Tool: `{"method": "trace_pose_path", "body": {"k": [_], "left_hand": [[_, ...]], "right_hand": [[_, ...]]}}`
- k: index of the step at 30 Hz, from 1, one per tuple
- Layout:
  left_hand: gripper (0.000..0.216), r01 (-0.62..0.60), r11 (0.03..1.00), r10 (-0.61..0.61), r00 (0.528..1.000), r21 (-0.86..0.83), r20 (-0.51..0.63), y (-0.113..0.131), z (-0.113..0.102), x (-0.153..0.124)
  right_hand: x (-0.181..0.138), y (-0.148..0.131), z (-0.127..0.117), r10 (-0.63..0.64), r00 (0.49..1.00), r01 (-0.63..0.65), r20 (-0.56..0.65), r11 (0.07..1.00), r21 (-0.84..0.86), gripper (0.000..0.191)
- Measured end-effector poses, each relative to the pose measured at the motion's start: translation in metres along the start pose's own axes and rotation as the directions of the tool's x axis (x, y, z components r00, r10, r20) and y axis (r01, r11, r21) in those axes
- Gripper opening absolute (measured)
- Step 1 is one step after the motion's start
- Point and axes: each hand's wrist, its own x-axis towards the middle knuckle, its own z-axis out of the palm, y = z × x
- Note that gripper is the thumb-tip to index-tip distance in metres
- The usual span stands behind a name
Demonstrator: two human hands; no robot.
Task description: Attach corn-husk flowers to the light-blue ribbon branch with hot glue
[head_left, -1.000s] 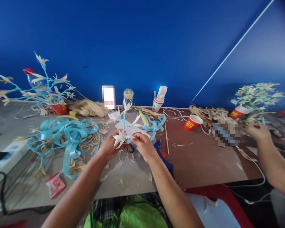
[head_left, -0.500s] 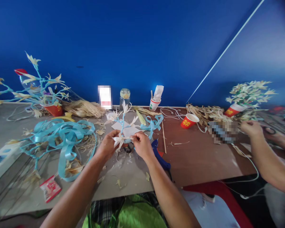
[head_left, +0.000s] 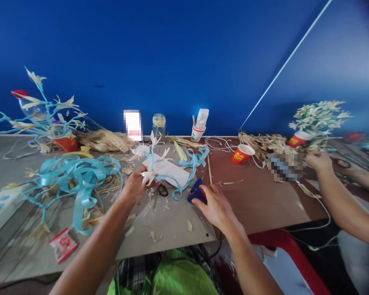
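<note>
My left hand (head_left: 134, 186) is closed on the stem of a small artificial flower branch (head_left: 152, 157), with pale husk-like petals and light blue wrapping. A strip of blue ribbon (head_left: 187, 176) trails from the branch to the right. My right hand (head_left: 217, 205) has its thumb and fingers around a blue glue gun (head_left: 195, 191) lying on the table; the palm hides much of its body. Under the branch lies a white sheet of paper (head_left: 175, 174). Black-handled scissors (head_left: 163, 189) rest just right of my left hand, partly hidden.
Tangled blue ribbon (head_left: 89, 176) covers the left side, near a larger flower branch in a red pot (head_left: 66, 143). A red paper cup (head_left: 242, 154) stands right of centre. At far right are a co-worker's hands (head_left: 320, 162) and a potted bouquet (head_left: 298, 139). A power strip (head_left: 6, 207) lies left.
My right hand has let go of the flower branch and moved right and down onto the glue gun. My left hand keeps the branch, and the white paper shows more.
</note>
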Motion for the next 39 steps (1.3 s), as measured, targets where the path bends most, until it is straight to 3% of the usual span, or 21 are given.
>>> {"method": "trace_pose_path", "body": {"k": [3,10,14,17,22,24,27,29,32,34,39], "left_hand": [[0.018,0.043,0.998,-0.043,0.999,-0.044,-0.005,-0.003,-0.005,0.007],[0.014,0.019,0.994,-0.022,0.999,-0.106,-0.034,-0.009,-0.010,0.009],[0.011,0.019,0.992,-0.026,0.998,-0.128,-0.049,-0.008,-0.009,0.007],[0.009,0.016,0.990,-0.024,0.998,-0.141,-0.056,-0.008,-0.010,0.009],[0.008,0.023,0.990,-0.032,0.998,-0.140,-0.056,-0.009,-0.015,0.012],[0.010,0.013,0.991,-0.019,0.999,-0.131,-0.048,-0.009,-0.014,0.012],[0.016,-0.013,0.995,0.011,1.000,-0.098,-0.020,-0.007,-0.012,0.010],[0.022,-0.036,0.997,0.036,0.999,-0.069,-0.003,-0.006,-0.009,0.007],[0.025,-0.075,0.997,0.075,0.997,-0.029,-0.003,-0.005,-0.006,0.004],[0.024,-0.094,0.995,0.093,0.995,-0.017,-0.026,-0.004,-0.004,0.002],[0.022,-0.125,0.992,0.124,0.992,-0.023,-0.039,-0.003,-0.005,0.000]], "right_hand": [[-0.001,0.008,0.002,0.036,0.998,-0.031,0.060,0.996,-0.078,0.049],[0.004,0.016,0.003,0.075,0.982,-0.070,0.176,0.997,-0.035,0.065],[-0.003,0.024,0.006,0.057,0.981,-0.053,0.183,0.998,-0.027,0.044],[-0.006,0.029,0.005,0.022,0.991,-0.026,0.135,0.999,0.026,0.029],[-0.007,0.041,-0.009,0.051,0.995,-0.025,-0.084,0.957,0.288,0.021],[-0.008,0.044,-0.018,0.116,0.988,-0.048,-0.099,0.854,0.518,0.026],[-0.010,0.037,-0.029,0.112,0.992,-0.011,-0.057,0.533,0.846,0.042],[-0.010,0.024,-0.029,0.037,0.999,0.012,-0.027,0.356,0.934,0.049],[-0.005,0.000,-0.017,-0.123,0.985,-0.082,0.117,0.257,0.963,0.047],[0.000,-0.014,-0.005,-0.189,0.966,-0.116,0.175,0.287,0.951,0.043],[0.008,-0.032,0.015,-0.207,0.952,-0.116,0.227,0.440,0.890,0.046]]}}
